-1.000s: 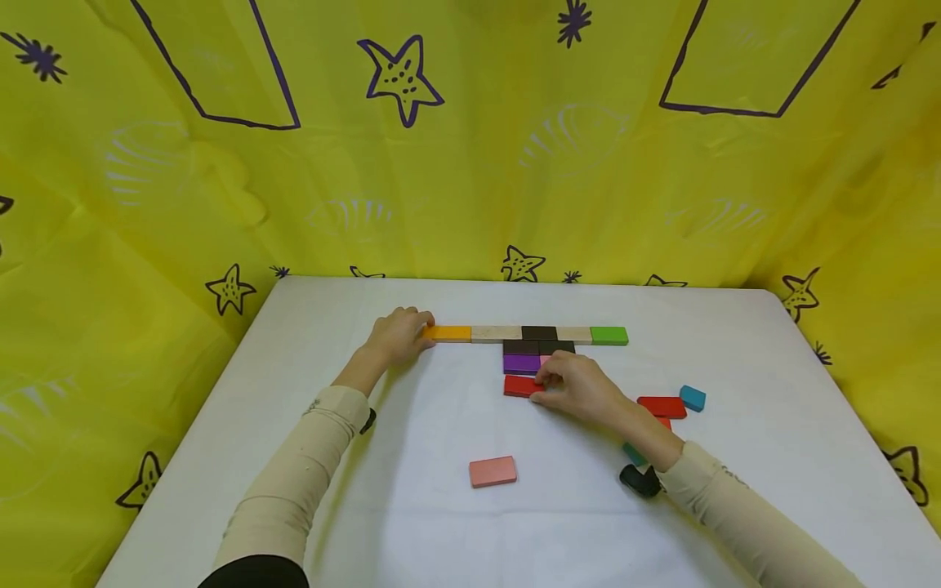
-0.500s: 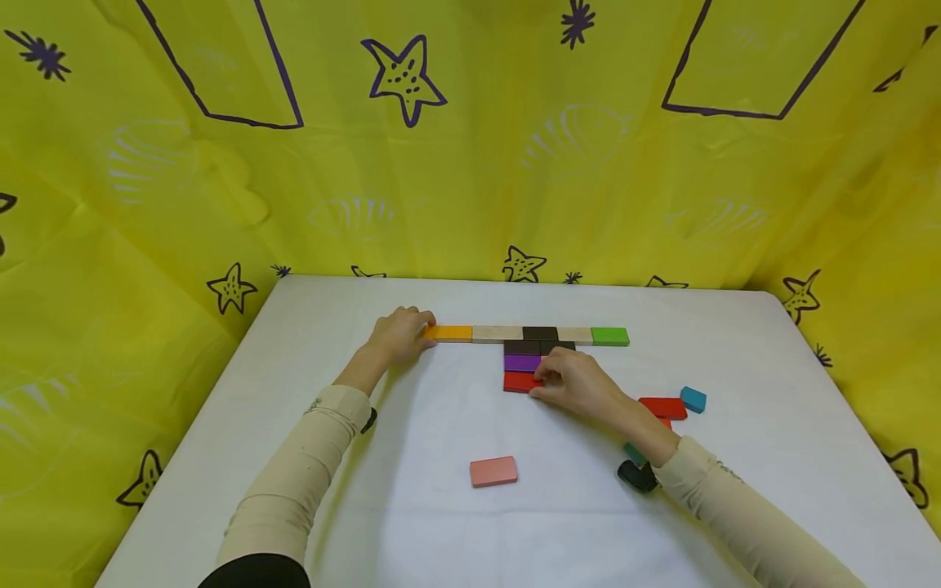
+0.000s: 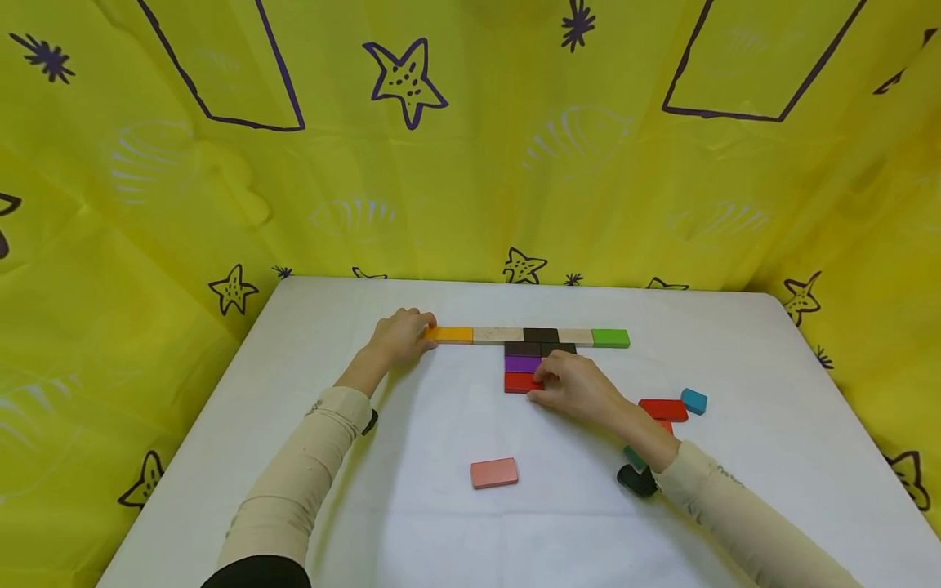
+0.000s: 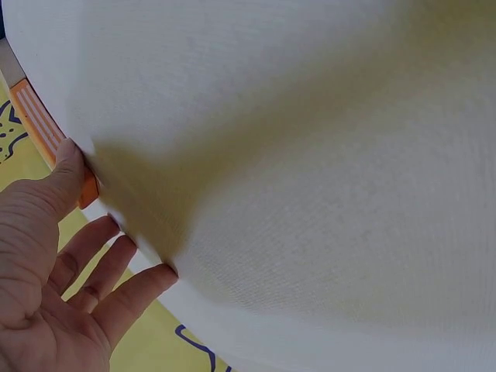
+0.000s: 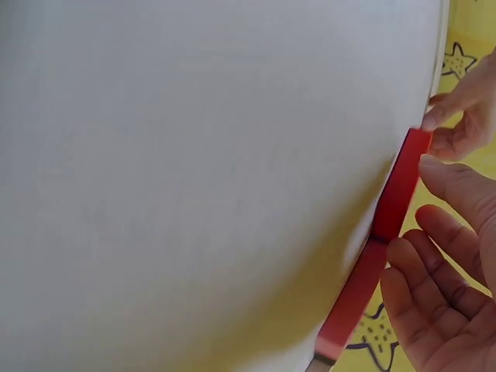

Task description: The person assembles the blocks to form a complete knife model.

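Note:
A row of flat blocks lies near the far side of the white table, with an orange block [image 3: 450, 335] at its left end. My left hand [image 3: 401, 336] holds that end; in the left wrist view the thumb rests along the orange block [image 4: 43, 128] and the other fingertips reach the tabletop. Below the row's middle, dark blocks [image 3: 523, 349], a purple block [image 3: 523, 364] and a red block [image 3: 520, 382] are stacked in courses. My right hand [image 3: 581, 382] pinches the red block, hiding its right side. The right wrist view shows another reddish block [image 5: 353, 298] end to end with it.
A green block [image 3: 611, 338] ends the row on the right. By the right wrist lie a loose red block [image 3: 663, 410], a blue block [image 3: 694, 401] and a partly hidden teal block [image 3: 634, 457]. A pink block [image 3: 494, 474] lies in front. Yellow curtain [image 3: 470, 180] surrounds the table.
The red block under my right hand has moved away from me, and the gap between it and the purple block has closed. My left hand stays on the orange block.

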Demonstrator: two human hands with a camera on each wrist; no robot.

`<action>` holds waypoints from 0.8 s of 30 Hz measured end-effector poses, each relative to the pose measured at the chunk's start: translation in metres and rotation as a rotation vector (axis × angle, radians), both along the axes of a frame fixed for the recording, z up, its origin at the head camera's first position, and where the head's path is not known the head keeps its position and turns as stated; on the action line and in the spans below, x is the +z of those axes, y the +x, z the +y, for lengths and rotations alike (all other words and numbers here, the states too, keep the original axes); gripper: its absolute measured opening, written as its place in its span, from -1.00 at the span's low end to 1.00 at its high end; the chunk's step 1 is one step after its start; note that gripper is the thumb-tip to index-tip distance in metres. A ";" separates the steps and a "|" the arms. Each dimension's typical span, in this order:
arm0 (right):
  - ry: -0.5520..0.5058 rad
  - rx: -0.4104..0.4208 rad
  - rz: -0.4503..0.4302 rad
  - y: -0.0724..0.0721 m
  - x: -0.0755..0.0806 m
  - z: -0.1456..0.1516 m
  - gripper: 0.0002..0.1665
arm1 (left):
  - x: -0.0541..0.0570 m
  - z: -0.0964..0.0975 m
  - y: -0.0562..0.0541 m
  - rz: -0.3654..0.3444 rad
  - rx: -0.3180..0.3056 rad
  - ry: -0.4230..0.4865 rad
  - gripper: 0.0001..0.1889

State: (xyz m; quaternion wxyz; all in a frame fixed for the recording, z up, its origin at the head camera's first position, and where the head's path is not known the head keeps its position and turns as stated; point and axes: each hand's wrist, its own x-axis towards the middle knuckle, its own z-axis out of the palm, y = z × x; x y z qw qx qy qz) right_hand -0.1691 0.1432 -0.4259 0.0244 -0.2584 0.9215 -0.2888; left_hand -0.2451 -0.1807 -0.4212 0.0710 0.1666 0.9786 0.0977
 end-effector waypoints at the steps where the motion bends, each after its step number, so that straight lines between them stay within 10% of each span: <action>1: -0.011 0.009 0.006 0.002 0.000 -0.001 -0.81 | 0.000 0.000 0.000 0.000 0.000 0.000 -0.66; 24: -0.145 0.323 -0.135 0.052 -0.005 -0.014 -0.71 | 0.001 0.001 0.002 0.002 -0.002 -0.014 -0.66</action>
